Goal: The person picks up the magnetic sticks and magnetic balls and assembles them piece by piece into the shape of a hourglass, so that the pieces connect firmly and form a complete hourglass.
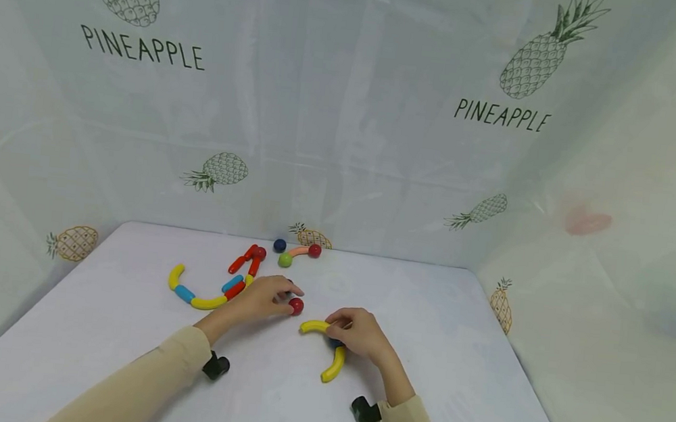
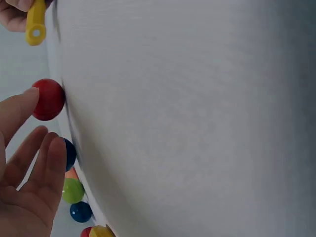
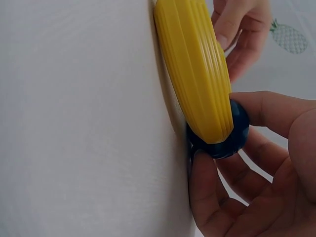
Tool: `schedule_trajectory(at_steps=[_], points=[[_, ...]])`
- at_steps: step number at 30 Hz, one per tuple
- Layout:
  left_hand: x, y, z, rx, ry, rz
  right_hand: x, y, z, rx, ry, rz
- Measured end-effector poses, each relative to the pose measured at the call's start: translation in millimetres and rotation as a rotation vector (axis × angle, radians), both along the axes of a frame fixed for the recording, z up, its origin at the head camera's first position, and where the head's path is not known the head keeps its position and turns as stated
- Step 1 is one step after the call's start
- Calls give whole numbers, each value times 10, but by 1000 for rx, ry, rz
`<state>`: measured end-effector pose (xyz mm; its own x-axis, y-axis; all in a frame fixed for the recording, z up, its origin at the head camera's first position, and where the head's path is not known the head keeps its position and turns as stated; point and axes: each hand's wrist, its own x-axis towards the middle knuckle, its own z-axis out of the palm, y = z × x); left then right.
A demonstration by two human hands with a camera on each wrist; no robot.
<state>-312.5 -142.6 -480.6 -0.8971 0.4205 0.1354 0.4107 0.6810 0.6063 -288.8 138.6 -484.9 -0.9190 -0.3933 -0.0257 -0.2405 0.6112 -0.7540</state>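
Note:
My right hand (image 1: pixel 359 335) pinches a dark blue ball (image 3: pixel 239 131) low over the table. Two curved yellow sticks meet at this ball: one stick (image 1: pixel 313 327) points left, the other stick (image 1: pixel 333 367) toward me. Further left and a little farther away, my left hand (image 1: pixel 262 299) is beside a red ball (image 1: pixel 296 306). In the left wrist view the thumb tip is right at the red ball (image 2: pixel 48 99), while the other fingers stand apart from it, spread and fairly straight. Behind those fingers, another blue ball (image 2: pixel 70 155) is partly hidden.
Left of my left hand lies a curved chain of yellow sticks (image 1: pixel 207 304) with blue and red pieces. Several red sticks (image 1: pixel 254 266) and a red ball lie behind it. Near the back edge are a blue ball (image 1: pixel 279 245), a green ball (image 1: pixel 285 259) and another red ball (image 1: pixel 314 250).

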Motion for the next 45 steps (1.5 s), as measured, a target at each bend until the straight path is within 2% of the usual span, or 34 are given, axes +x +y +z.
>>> schedule_trajectory(at_steps=[4,11,18,25,34,45], points=[[-40,9,-54,-7,-30,-8,-7,3,-11,-3,2,-4],[-47,8,-62,7,-89,44,6,5,-9,-12,-5,-8],[-8,-23,-64,-15,-87,46,-13,3,-25,-4,19,-16],[99,-7,-39,35,-144,72,-18,5,-33,-15,4,-38],[283,42,-14,108,-175,130,4,-1,-31,-32,6,-54],[436,115,-5,183,-243,132,4,-12,-33,-38,-1,-61]])
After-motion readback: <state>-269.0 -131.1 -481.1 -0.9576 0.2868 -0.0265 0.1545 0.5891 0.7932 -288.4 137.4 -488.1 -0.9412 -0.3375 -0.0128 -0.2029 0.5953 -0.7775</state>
